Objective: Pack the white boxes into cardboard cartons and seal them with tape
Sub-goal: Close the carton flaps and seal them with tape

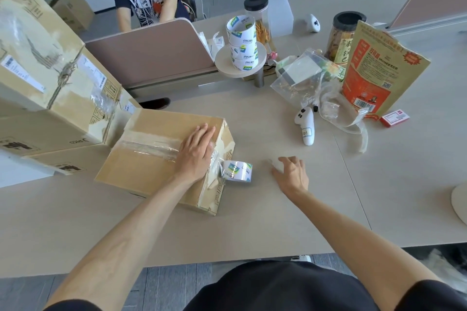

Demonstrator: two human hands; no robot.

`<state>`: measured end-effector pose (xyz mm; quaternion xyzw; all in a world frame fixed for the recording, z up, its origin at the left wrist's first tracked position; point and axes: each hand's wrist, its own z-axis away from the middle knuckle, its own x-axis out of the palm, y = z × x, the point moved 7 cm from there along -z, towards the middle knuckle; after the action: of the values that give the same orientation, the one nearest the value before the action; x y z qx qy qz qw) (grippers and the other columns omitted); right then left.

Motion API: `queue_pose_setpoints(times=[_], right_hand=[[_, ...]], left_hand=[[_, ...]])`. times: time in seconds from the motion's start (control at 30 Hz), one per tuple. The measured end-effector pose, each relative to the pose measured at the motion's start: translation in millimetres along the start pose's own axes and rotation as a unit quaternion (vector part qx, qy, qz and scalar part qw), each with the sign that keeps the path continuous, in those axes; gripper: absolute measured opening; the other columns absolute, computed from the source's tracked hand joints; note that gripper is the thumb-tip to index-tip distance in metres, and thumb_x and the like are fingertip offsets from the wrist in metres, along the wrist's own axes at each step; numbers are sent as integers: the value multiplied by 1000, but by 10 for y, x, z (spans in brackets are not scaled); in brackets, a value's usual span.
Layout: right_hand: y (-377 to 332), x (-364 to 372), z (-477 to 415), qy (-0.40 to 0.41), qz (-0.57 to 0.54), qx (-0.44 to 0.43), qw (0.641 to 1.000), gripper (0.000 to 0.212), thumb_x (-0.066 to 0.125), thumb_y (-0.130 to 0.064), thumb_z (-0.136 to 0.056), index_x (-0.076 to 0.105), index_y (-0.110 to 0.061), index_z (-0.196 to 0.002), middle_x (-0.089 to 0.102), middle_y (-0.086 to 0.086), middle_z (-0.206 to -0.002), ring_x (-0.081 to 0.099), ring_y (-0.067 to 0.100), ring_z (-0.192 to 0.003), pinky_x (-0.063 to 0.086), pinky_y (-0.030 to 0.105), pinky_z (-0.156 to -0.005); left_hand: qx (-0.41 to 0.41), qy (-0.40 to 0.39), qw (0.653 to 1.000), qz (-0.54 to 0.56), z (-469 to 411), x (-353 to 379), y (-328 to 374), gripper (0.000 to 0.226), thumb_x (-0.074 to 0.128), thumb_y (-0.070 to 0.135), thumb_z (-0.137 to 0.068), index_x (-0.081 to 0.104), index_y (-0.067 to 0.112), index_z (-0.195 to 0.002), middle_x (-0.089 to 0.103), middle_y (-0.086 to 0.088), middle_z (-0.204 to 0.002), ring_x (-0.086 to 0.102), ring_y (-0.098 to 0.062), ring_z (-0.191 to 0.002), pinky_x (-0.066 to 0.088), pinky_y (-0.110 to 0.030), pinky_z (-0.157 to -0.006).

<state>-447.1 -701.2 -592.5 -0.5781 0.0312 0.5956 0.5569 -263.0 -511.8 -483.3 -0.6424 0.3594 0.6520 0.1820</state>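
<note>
Right hand (290, 174): low over the worktop (252, 222), right of the carton, fingers spread and relaxed, gripping nothing I can make out.
Tape roll (237, 171): on the worktop just beside the carton's right side, its clear strip running up onto the lid.
Left hand (197, 151): flat, fingers straight, pressing the tape on the carton top.
Carton (141, 164): closed, towards the worktop's left edge.
Stacked cartons (50, 78): behind it, at the left edge.
Spare rolls (242, 43): piled near the far edge.

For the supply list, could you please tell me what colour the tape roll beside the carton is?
White with blue-and-green logo patches on the tape roll, head view.
</note>
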Motion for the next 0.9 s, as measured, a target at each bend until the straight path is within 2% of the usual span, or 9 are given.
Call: queue_pose_setpoints(times=[0.07,0.13,0.23,0.3,0.4,0.47,0.6,0.73,0.9], right_hand=[[-276,19,-13,23,-31,-71,997,36,62,-32,-94,62,-15,-126,51,6,-128,43,27,-122,46,34,-83],[-589,102,-28,5,-71,-126,989,36,62,-33,-94,63,-13,-123,52,9,-126,54,28,-114,46,33,-87],[-998,300,-40,-119,-86,-133,980,43,61,-48,-91,62,-19,-122,50,-1,-117,61,21,-104,45,29,-88],[-1194,439,-23,-185,-63,-166,967,43,68,-45,-87,63,-17,-120,55,1,-115,59,18,-106,45,27,-89],[-1298,522,-13,-230,-68,-189,952,36,73,-33,-87,65,-13,-116,58,-2,-97,56,18,-94,40,19,-69],[-1311,523,-41,-244,-75,-194,947,33,74,-30,-86,64,-14,-113,50,-6,-83,49,15,-81,34,12,-56],[-1346,497,-79,-255,-60,-213,941,25,74,-27,-85,64,-16,-105,46,-8,-78,43,6,-67,33,11,-52],[-1360,509,-75,-242,-57,-227,942,23,73,-21,-85,64,-12,-103,52,2,-84,45,15,-70,33,12,-51],[-1311,548,-76,-229,-70,-214,947,23,71,-21,-86,64,-10,-104,53,-1,-81,47,17,-74,34,10,-49]], left_hand=[[1,4,1000,3,-4,-1,0,57,22,36,-96,45,17,-144,42,-8,-151,35,-29,-141,26,-42,-114],[-1,6,1000,7,3,1,-6,56,23,36,-97,46,17,-144,43,-7,-150,35,-28,-141,26,-42,-113],[-1,10,1000,9,9,2,-7,55,24,36,-97,46,18,-144,43,-6,-150,36,-27,-141,29,-43,-112],[5,17,1000,8,14,-2,-6,53,26,35,-98,47,18,-143,45,-7,-148,38,-28,-139,32,-43,-111],[10,27,1000,8,12,-7,-1,52,27,34,-98,49,17,-142,47,-8,-147,40,-28,-138,31,-41,-110],[13,35,999,9,8,-9,-4,51,29,32,-98,50,17,-141,48,-8,-146,41,-28,-137,29,-39,-110],[11,31,999,12,-1,0,-13,56,26,41,-96,46,20,-144,43,-5,-150,36,-24,-140,30,-44,-112],[1,-15,1000,-7,16,6,7,81,31,63,-80,31,24,-151,26,1,-159,20,-20,-147,16,-38,-117],[-16,-80,997,-6,5,2,28,94,50,55,-71,15,29,-154,10,5,-162,4,-16,-149,7,-42,-121]])
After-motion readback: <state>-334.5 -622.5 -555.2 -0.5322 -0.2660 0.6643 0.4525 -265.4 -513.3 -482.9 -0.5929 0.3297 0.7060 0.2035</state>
